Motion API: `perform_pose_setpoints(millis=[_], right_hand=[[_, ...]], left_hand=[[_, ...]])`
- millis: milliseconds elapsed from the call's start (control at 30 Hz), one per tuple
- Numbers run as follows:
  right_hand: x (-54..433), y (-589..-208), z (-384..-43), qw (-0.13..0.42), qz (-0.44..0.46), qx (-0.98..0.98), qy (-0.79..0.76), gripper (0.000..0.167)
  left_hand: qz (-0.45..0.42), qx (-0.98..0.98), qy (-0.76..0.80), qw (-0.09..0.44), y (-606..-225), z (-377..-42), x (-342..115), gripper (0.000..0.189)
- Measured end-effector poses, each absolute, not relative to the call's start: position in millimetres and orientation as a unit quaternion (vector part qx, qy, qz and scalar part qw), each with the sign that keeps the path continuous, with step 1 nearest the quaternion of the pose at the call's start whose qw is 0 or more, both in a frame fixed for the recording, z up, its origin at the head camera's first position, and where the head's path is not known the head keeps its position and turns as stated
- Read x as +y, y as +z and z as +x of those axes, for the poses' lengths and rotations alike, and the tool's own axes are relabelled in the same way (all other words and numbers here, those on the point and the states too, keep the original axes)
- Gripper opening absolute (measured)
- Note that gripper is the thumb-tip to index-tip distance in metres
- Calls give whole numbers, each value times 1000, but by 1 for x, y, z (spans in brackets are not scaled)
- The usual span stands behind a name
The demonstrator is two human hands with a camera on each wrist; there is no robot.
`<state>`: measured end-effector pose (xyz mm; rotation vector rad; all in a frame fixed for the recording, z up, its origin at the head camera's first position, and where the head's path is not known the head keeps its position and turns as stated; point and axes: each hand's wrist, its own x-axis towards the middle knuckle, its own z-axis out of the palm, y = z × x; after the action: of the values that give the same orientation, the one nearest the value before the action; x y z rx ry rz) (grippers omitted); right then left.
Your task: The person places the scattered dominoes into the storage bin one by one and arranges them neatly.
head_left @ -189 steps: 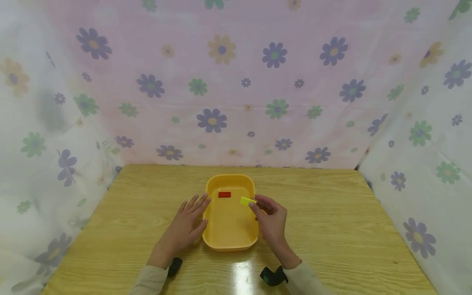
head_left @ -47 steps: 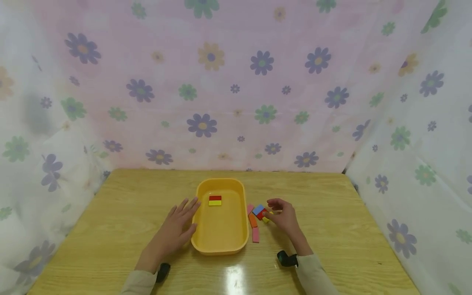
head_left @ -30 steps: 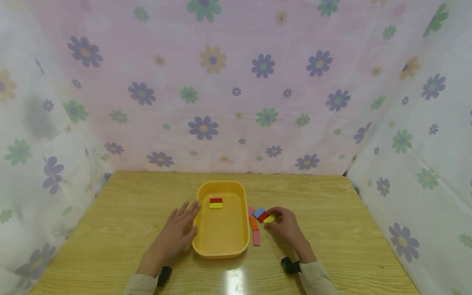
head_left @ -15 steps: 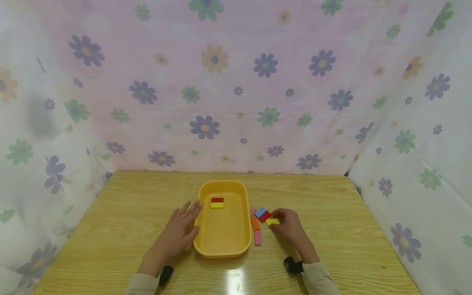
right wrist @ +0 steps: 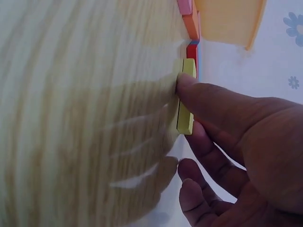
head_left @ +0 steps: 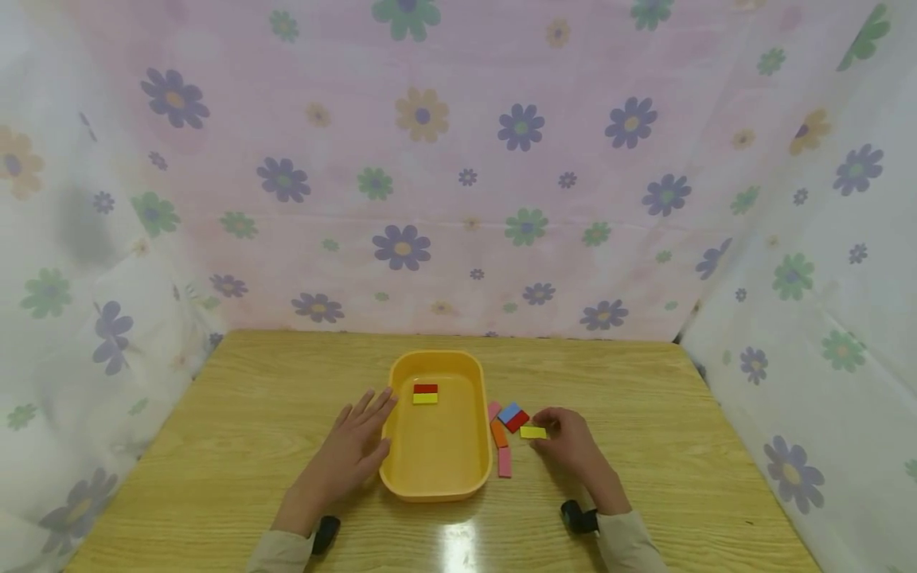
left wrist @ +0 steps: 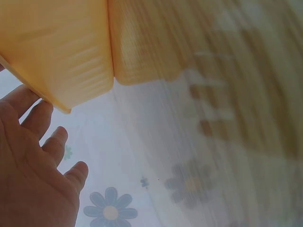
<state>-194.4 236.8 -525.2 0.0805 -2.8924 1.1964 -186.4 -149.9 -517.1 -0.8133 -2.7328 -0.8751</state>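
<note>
A yellow-orange plastic tray [head_left: 444, 458] holds a red block [head_left: 426, 389] and a yellow block [head_left: 426, 399], laid long side to long side. My left hand [head_left: 351, 450] touches the tray's left rim with its fingers spread and fairly straight, as the left wrist view also shows. Right of the tray, my right hand [head_left: 573, 446] pinches a flat yellow block [head_left: 532, 433] between thumb and forefinger. In the right wrist view that yellow block [right wrist: 187, 113] sits at the table surface, the thumb over its near side and the forefinger partly hidden behind it.
Between tray and right hand lie a blue block [head_left: 509, 412], a red block [head_left: 517, 421], an orange block [head_left: 499, 434] and two pink blocks, the nearer pink block [head_left: 505, 461] standing apart from the blue one. Flowered cloth [head_left: 458, 270] encloses the wooden table [head_left: 645, 398].
The yellow block once held over the tray now lies beside the red one there. My right hand has since pulled another yellow block away from the outside red block and straightened it.
</note>
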Motion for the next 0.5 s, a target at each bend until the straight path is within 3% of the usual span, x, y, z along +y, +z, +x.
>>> perform_pose_setpoints(millis=[500], right_hand=[[246,-527,-200,-24,106,-935,336,15]], left_hand=[[-271,-912,-296,83,-516,-185,-149,62]])
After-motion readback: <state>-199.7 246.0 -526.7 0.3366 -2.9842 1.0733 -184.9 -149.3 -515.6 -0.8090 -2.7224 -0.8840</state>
